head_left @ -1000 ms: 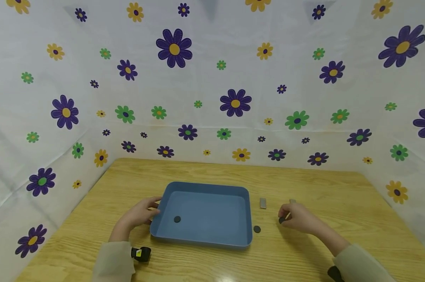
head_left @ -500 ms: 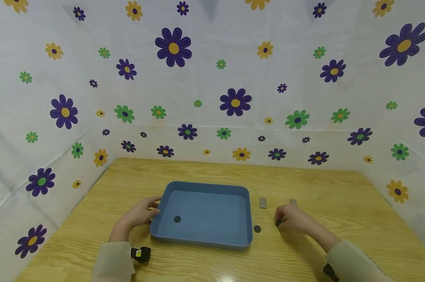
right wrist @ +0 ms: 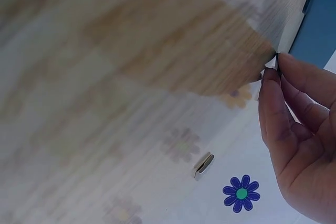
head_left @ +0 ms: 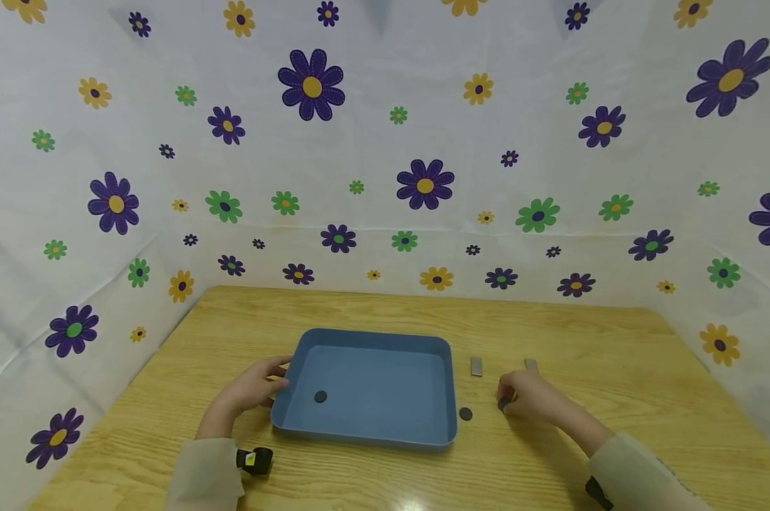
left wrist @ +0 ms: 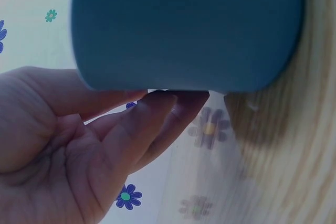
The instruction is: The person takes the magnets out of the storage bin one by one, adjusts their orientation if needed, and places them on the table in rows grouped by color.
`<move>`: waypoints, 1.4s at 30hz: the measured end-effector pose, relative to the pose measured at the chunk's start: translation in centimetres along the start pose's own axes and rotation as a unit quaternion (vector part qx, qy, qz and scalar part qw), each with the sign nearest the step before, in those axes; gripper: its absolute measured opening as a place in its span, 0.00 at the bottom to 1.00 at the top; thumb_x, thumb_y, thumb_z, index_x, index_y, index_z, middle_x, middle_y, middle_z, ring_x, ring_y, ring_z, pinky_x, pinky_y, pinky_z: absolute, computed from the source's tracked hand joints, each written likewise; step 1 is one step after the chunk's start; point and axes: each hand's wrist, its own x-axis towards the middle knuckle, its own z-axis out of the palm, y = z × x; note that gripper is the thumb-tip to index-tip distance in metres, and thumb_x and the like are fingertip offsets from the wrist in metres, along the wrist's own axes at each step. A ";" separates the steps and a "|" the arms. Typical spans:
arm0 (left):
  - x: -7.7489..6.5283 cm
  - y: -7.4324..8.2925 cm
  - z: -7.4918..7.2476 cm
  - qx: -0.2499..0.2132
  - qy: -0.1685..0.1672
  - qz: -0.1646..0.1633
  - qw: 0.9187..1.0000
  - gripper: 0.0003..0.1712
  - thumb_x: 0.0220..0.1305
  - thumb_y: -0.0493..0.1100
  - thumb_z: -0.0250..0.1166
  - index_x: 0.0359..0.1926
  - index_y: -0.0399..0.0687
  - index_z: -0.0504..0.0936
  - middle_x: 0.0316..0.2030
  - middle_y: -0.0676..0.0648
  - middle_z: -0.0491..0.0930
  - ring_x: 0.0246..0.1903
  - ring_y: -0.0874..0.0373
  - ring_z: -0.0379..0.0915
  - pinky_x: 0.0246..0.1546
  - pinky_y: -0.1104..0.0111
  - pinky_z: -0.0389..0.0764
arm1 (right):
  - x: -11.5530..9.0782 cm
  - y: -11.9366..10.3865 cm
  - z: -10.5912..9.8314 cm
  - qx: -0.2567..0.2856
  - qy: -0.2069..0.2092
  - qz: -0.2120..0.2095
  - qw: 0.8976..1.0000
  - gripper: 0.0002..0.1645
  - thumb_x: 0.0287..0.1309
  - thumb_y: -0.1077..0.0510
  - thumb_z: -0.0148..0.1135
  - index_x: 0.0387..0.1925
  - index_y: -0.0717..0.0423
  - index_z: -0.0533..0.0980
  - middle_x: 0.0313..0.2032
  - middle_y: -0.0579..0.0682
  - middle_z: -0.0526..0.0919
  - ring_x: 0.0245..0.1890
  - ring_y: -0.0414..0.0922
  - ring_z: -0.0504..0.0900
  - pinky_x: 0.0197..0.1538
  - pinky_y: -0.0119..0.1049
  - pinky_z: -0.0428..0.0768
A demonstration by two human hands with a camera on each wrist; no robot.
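A shallow blue tray (head_left: 385, 376) lies on the wooden table, with one small black disc (head_left: 321, 397) inside near its left end. My left hand (head_left: 257, 387) rests at the tray's left wall; in the left wrist view its relaxed fingers (left wrist: 139, 124) meet the outside of that wall. To the right of the tray, my right hand (head_left: 530, 397) pinches another black disc (head_left: 503, 404) between thumb and fingertips, low over the wood. The fingers cover much of that disc. A third black disc (head_left: 465, 414) lies flat between the tray and my right hand.
Behind the loose disc lies a small grey rectangular piece (head_left: 476, 366). A similar grey piece (head_left: 531, 364) sits just beyond my right hand, partly covered by it. White flower-patterned cloth (head_left: 385, 142) surrounds the table at the back and both sides.
My right hand has shifted slightly left and nearer to me, still pinching its disc, and has barely moved in the last half second. The left hand and the tray stay put.
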 end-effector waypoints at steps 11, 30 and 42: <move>0.0 0.0 0.0 0.004 0.005 -0.001 1.000 0.27 0.61 0.30 0.51 0.62 0.36 0.60 0.51 0.32 0.67 0.45 0.42 0.70 0.32 0.58 0.77 | 0.0 0.1 0.4 -0.043 0.014 0.021 0.999 0.09 0.38 0.70 0.66 0.21 0.59 0.74 0.23 0.45 0.75 0.24 0.40 0.73 0.27 0.32 0.73; -0.3 0.2 0.1 -0.001 0.005 -0.001 1.000 0.27 0.61 0.30 0.51 0.62 0.35 0.59 0.50 0.31 0.67 0.46 0.41 0.69 0.32 0.57 0.77 | 0.0 -1.4 -1.1 -0.030 0.047 0.027 0.998 0.08 0.45 0.62 0.64 0.29 0.63 0.76 0.26 0.49 0.77 0.25 0.41 0.75 0.27 0.32 0.74; -0.2 0.1 0.0 -0.004 0.003 -0.004 1.000 0.27 0.61 0.30 0.51 0.62 0.35 0.59 0.51 0.31 0.67 0.46 0.41 0.69 0.31 0.57 0.77 | 2.0 -4.0 -0.8 -0.004 0.064 -0.031 0.997 0.10 0.50 0.56 0.62 0.32 0.59 0.76 0.27 0.43 0.76 0.23 0.36 0.75 0.25 0.29 0.72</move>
